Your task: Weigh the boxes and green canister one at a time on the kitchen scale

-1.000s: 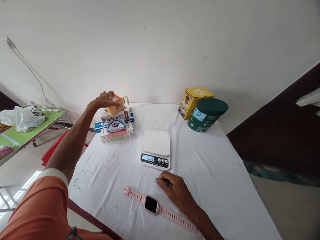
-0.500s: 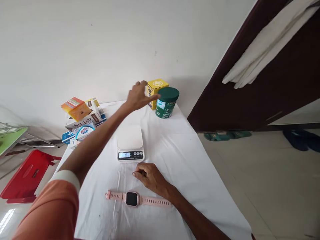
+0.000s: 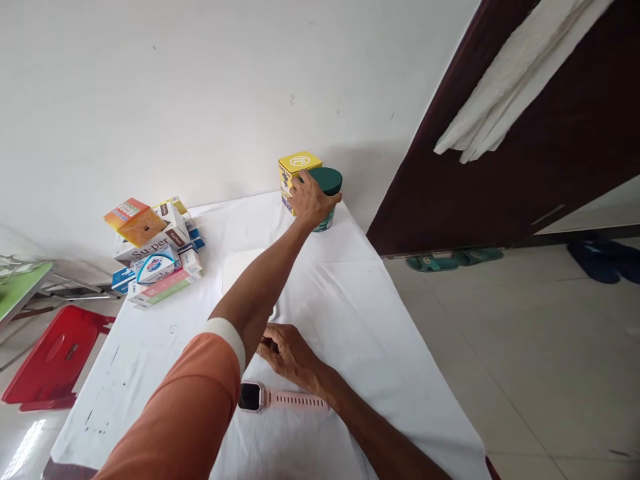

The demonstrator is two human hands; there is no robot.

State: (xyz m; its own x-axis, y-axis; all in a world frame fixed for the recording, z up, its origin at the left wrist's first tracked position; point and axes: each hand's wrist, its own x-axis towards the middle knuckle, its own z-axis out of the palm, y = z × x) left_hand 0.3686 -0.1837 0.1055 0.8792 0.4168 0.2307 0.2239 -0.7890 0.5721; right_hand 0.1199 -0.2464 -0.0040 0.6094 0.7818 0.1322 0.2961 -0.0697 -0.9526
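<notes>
At the far end of the table my left hand is around the near side of a green canister with a dark green lid. Its thumb is at the right side and its fingers are at the left. A yellow box stands just behind, close to the fingers. My right hand rests on the cloth, loosely curled with nothing visible in it, its fingertips partly behind my left arm. That arm covers much of a white digital scale, display included. Below the right hand lies a pink smartwatch, its left strap hidden.
A pile of boxes sits on the table's left side, with an orange box on top. The white tablecloth covers the table, which meets the wall. A red chair stands at the left, and green slippers lie on the floor.
My left hand has moved right and come down from open air onto the green canister. My left arm now hides the scale's display. The right hand stays curled; the view has shifted slightly.
</notes>
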